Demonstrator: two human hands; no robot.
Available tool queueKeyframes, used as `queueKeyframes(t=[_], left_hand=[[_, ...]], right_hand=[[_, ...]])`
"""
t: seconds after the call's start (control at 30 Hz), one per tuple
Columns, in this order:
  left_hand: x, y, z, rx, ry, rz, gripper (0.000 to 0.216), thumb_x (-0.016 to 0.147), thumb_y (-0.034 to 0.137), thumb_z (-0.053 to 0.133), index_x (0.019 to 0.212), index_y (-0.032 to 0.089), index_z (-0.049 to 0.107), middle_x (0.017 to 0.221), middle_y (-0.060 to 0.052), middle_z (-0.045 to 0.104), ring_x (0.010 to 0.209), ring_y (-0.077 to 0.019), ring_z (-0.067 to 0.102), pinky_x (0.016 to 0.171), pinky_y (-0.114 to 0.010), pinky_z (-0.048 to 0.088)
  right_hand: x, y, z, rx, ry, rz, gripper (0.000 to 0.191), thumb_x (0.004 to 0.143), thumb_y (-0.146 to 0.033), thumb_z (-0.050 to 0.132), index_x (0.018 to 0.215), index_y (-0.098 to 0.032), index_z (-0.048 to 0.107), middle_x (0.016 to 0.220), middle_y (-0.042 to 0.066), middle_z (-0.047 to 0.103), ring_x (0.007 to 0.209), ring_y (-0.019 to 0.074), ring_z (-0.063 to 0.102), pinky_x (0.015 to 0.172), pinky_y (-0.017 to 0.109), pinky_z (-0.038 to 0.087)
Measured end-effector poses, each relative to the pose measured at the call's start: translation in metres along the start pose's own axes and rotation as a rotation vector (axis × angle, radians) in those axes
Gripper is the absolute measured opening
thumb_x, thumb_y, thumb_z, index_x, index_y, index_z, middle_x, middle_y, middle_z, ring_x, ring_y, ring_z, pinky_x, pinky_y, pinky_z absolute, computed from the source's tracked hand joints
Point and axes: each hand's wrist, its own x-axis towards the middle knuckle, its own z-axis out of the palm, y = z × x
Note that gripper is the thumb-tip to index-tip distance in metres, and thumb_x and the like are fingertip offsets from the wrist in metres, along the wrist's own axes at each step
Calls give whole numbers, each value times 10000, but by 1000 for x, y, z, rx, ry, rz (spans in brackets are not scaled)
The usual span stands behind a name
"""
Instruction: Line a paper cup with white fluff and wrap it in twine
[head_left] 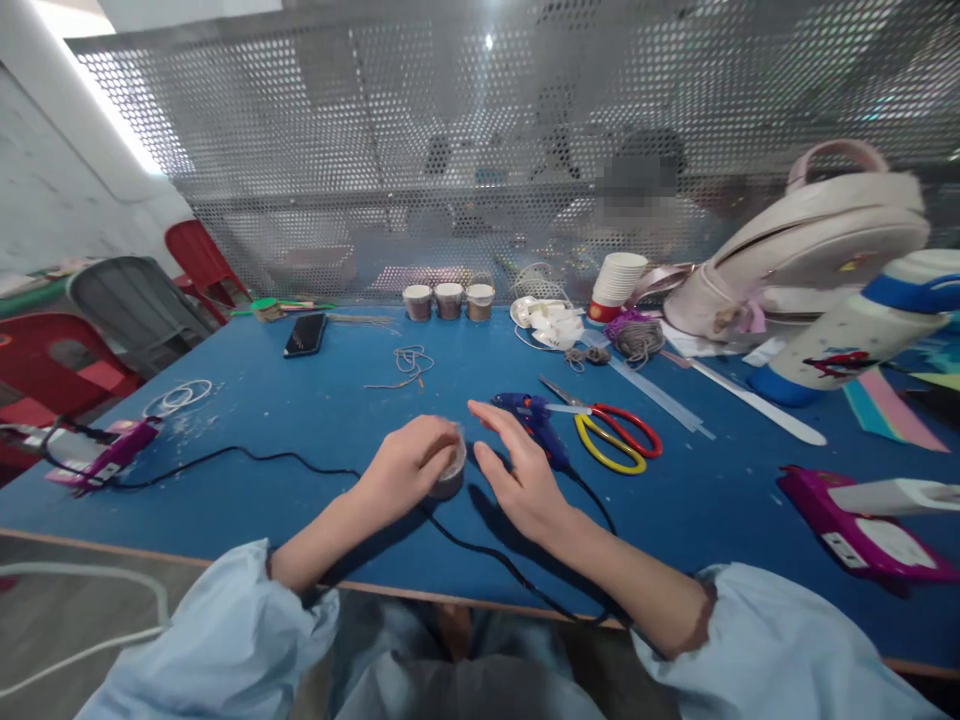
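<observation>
My left hand (409, 465) is curled over a small round cup wrapped in grey-brown twine (451, 477), which rests on the blue table (247, 490) near its front edge. My right hand (517, 470) hovers just to the right of the cup, fingers stretched out and apart, holding nothing. A blue glue gun (536, 415) lies right behind my right hand, and its black cord (262, 457) runs under my wrists and off to the left. Scissors with red and yellow handles (611, 435) lie beside the gun.
Three twine-wrapped cups (448, 300), a stack of paper cups (616, 283), twine (637, 338), white ribbon (551, 322) and a phone (305, 334) sit at the back. A pink backpack (810, 245), bottle (862, 335) and magenta tool (862, 530) crowd the right. A perforated metal screen (337, 150) closes the far side.
</observation>
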Motion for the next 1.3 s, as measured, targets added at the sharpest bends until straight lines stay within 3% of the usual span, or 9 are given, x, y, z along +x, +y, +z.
queueKeyframes(t=[0.07, 0.17, 0.27, 0.37, 0.6, 0.83, 1.03, 1.3], left_hand=[[-4, -1, 1, -15, 30, 22, 141, 871, 121, 491, 938, 171, 605, 966, -74, 679, 921, -172, 639, 801, -298, 523], [-10, 0, 2, -30, 127, 58, 94, 854, 144, 523, 883, 169, 609, 934, -78, 658, 905, -183, 617, 779, -312, 526], [-14, -1, 3, -52, 194, 35, 93, 835, 126, 542, 889, 163, 608, 935, -79, 651, 899, -183, 609, 786, -322, 527], [-18, -4, 3, -54, 209, 33, 102, 835, 115, 552, 905, 162, 609, 958, -84, 658, 943, -188, 614, 831, -338, 526], [-23, -7, 4, -3, 147, 114, 188, 874, 113, 508, 1004, 167, 633, 1091, -113, 671, 1106, -218, 597, 959, -417, 496], [-29, -8, 11, 51, 130, 175, 311, 906, 109, 445, 1182, 155, 581, 1214, -150, 629, 1234, -249, 525, 1016, -475, 467], [-31, -12, 14, 67, 106, 199, 373, 916, 90, 413, 1270, 126, 523, 1298, -176, 583, 1308, -245, 455, 1047, -470, 444], [-35, -12, 15, 112, 43, 107, 418, 951, 145, 370, 1365, 157, 426, 1384, -166, 513, 1352, -240, 400, 1080, -497, 400]], right_hand=[[0, -6, 0, -29, 44, -233, 421, 904, -137, 445, 1323, -189, 445, 1297, 154, 554, 1235, 219, 498, 1015, 450, 445], [0, -12, 4, -79, -14, -517, 490, 862, -84, 468, 1342, -150, 396, 1277, 188, 557, 1249, 240, 488, 979, 447, 479], [1, -11, 8, -198, -62, -624, 445, 855, -98, 488, 1295, -68, 424, 1251, 239, 574, 1268, 273, 473, 966, 445, 480], [3, -9, 5, -351, -64, -662, 357, 873, -148, 496, 1218, -53, 501, 1213, 219, 624, 1174, 271, 554, 871, 412, 497], [2, -6, -3, -546, -29, -634, 178, 888, -202, 503, 927, -101, 645, 989, 138, 719, 850, 241, 629, 703, 390, 435], [1, -4, -2, -578, -20, -552, 206, 914, -198, 514, 730, -194, 606, 897, 83, 725, 679, 183, 582, 634, 355, 401], [1, -5, 3, -602, -24, -450, 161, 922, -158, 476, 948, -139, 634, 963, 132, 707, 779, 223, 592, 658, 364, 420], [-9, 0, 10, -603, -77, -313, 316, 951, -178, 395, 1176, -65, 586, 1129, 180, 676, 886, 274, 600, 714, 418, 449]])
